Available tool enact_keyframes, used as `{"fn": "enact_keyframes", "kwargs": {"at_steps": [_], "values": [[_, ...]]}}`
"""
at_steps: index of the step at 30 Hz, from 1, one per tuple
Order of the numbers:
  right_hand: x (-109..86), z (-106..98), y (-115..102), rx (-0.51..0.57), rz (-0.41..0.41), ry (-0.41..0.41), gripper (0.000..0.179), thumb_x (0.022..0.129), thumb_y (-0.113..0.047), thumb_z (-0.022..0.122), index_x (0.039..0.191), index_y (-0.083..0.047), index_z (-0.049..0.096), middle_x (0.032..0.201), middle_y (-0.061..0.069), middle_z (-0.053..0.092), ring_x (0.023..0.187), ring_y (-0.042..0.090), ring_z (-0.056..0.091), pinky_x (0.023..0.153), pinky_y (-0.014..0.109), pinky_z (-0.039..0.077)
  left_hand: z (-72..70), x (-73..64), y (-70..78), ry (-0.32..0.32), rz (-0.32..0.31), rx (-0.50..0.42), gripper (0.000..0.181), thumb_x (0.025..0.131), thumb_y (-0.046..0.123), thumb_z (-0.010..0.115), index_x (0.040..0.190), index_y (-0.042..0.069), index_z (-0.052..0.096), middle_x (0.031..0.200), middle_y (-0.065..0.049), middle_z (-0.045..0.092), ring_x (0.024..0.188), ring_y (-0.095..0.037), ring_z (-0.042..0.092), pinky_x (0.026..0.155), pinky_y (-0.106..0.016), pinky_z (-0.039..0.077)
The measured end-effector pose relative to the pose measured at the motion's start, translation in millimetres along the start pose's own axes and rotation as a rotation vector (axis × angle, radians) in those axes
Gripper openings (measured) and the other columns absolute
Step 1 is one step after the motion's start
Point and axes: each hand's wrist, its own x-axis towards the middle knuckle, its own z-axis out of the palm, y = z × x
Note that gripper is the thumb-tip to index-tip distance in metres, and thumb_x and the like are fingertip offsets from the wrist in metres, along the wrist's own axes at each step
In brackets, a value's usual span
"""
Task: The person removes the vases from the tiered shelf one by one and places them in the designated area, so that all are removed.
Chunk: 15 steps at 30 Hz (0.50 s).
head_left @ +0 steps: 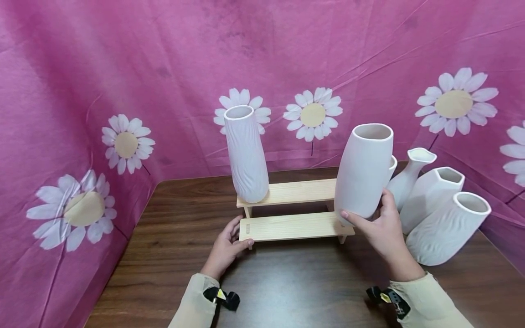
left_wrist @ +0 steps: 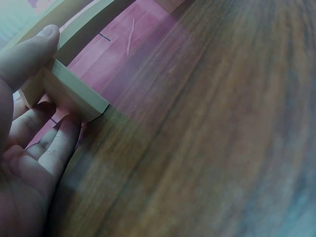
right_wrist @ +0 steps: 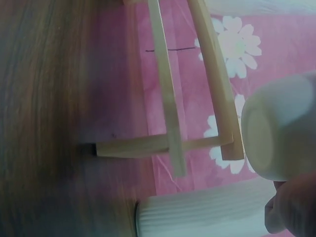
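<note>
My right hand [head_left: 383, 228] grips a smooth white vase [head_left: 362, 171] low on its body, thumb in front. The vase is upright over the right end of a two-step wooden stand [head_left: 295, 226]; its base [right_wrist: 259, 138] shows in the right wrist view, raised off the boards. With my left hand [head_left: 226, 243] I hold the left end of the stand's lower step. In the left wrist view the thumb [left_wrist: 37, 52] lies along the board and the fingers [left_wrist: 61, 143] bend around the leg. A tall white vase with wavy grooves [head_left: 247, 157] stands on the upper step's left end.
At the right stand several more white vases: a narrow-necked one [head_left: 410, 175], one with an angular mouth [head_left: 434, 196] and one with a rippled surface [head_left: 449, 230]. Behind the brown wooden table [head_left: 176, 241] hangs a pink cloth [head_left: 184, 82] with daisies.
</note>
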Motion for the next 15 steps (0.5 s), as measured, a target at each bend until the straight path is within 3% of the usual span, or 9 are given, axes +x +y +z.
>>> {"fn": "enact_keyframes", "kwargs": {"at_steps": [9,15], "values": [[-5.9,-10.2,11.2,-0.052,-0.006,0.007,0.098,0.073,0.005,0.085,0.151,-0.01,0.028,0.137,0.002,0.042,0.118,0.01,0.046,0.091,0.009,0.041,1.1,0.0,1.0,-0.014,0.008,-0.029,0.081,0.085,-0.006,0.076,0.153,-0.003,0.033,0.144,-0.026,0.052,0.121,-0.034,0.057,0.088,-0.023,0.053],[-11.0,-14.7,14.2,-0.11,0.042,0.085,0.096,0.07,0.002,0.089,0.146,-0.01,0.033,0.132,0.0,0.046,0.114,0.008,0.047,0.089,0.01,0.04,0.6,-0.5,2.8,-0.008,0.011,0.022,0.08,0.086,0.0,0.077,0.153,-0.003,0.033,0.144,-0.024,0.052,0.122,-0.034,0.057,0.089,-0.023,0.052]]}}
